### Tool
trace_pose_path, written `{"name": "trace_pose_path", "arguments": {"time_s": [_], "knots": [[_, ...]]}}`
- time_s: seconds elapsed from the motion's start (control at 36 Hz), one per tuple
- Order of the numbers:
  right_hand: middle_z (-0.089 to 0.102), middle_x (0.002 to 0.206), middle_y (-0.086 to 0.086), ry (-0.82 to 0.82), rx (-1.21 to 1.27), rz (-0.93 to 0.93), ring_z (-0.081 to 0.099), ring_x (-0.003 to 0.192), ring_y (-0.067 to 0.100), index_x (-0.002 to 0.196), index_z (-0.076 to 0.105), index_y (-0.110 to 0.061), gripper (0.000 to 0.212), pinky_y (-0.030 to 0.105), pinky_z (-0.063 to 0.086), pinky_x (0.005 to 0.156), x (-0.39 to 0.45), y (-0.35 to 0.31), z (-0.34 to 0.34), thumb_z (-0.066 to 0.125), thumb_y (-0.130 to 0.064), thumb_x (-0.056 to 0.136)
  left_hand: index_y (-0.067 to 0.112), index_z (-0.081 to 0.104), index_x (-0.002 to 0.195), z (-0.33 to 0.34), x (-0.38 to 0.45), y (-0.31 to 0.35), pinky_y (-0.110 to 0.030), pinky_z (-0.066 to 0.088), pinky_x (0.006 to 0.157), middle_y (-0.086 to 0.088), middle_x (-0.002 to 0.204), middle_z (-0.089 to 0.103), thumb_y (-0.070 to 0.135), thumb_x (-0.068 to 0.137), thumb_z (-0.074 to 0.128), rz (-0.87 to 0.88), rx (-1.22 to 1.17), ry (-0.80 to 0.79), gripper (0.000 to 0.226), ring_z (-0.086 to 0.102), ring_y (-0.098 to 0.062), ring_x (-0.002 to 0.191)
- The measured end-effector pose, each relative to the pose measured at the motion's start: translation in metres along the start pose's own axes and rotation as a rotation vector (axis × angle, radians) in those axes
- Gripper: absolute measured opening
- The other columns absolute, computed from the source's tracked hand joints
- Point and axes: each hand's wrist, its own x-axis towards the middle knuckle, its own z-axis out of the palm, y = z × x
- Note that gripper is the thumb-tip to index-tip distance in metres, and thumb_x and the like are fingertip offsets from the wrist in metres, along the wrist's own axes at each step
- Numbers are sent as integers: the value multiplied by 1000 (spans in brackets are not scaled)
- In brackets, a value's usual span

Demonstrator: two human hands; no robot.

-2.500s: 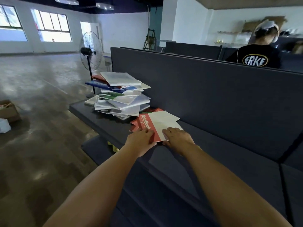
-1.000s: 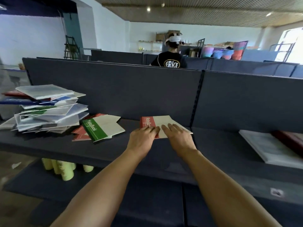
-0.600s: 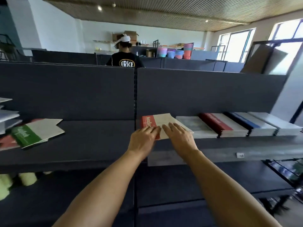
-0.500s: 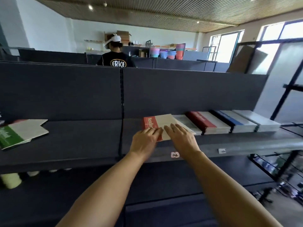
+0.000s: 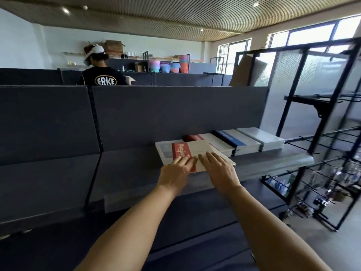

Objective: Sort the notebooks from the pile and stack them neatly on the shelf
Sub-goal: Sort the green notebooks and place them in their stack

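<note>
My left hand [image 5: 175,173] and my right hand [image 5: 218,171] hold a red-and-cream notebook [image 5: 195,151] by its near edge, fingers flat on the cover, thumbs hidden beneath. It hovers over a pale grey stack [image 5: 163,151] at the left end of a row on the dark shelf [image 5: 273,159]. To the right lie a red-spined stack [image 5: 192,137], a blue-spined stack [image 5: 234,139] and a light grey stack [image 5: 261,136]. The unsorted pile is out of view.
The shelf's dark back panel [image 5: 175,110] rises just behind the stacks. A black wire rack [image 5: 312,173] with small goods stands at the right end. A person in a black shirt [image 5: 101,79] stands beyond the panel. A lower shelf [image 5: 195,231] runs beneath my arms.
I have carried the red notebook from beside the pile rightwards along the shelf. It now sits over the grey stack next to the sorted row, and the pile has left the view.
</note>
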Motion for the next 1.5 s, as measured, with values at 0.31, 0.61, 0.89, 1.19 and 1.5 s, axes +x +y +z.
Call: {"name": "trace_pose_path", "arguments": {"time_s": [0.31,0.61,0.89,1.19,1.5], "knots": [[68,107,24,215,-13,10,66,97,41,112,68,2,60,48,57,75,45,48,5,78,19,55,28,21,152,26,76,0,-32,39,105,6,157,25,0,96,34,16,-4,140,64,26,-13,144],[40,148,13,73,52,-45,36,138,30,147,34,-11,69,36,33,110,71,111,51,63,3,85,25,22,152,56,117,24,-37,38,109,2,156,28,0,100,37,-81,66,60,60,31,-18,142],[66,114,1,-76,70,243,62,102,20,152,8,-20,92,31,44,88,78,171,84,64,-46,85,27,42,142,77,142,48,-35,52,78,-8,118,64,17,105,28,-560,-54,7,41,65,-26,97],[59,122,0,-159,-17,-87,54,114,22,128,51,-24,44,37,37,98,93,171,99,61,-40,87,29,45,137,73,162,52,-36,47,79,-6,122,63,13,102,23,-632,-23,-33,45,63,-27,103],[34,151,0,-28,14,-175,32,139,19,148,28,-20,52,30,34,106,98,205,77,44,-15,98,35,32,146,80,173,37,-37,46,85,-4,141,48,13,102,21,-600,-5,83,50,54,-26,118]]}}
